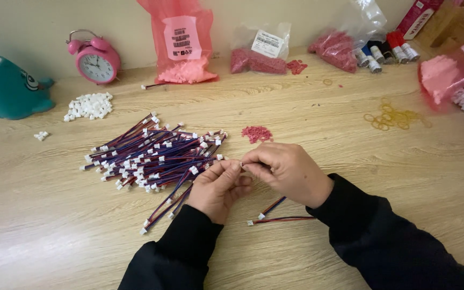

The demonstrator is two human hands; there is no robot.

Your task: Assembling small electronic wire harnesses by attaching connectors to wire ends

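My left hand (217, 188) and my right hand (288, 171) meet at the table's middle, fingertips pinched together on a small white connector at the end of a red and blue wire (275, 212), which trails under my right wrist. A large pile of the same red and blue wires with white connectors (154, 153) lies just left of my hands. A small heap of red pieces (256, 133) sits right behind my fingers. Both arms wear black sleeves.
White connectors (89, 105) lie heaped at the back left beside a pink alarm clock (96, 60) and a teal toy (6, 88). Pink and clear bags (183, 43) of parts line the wall. Yellow rubber bands (396, 117) lie at right, thread spools (388, 52) behind.
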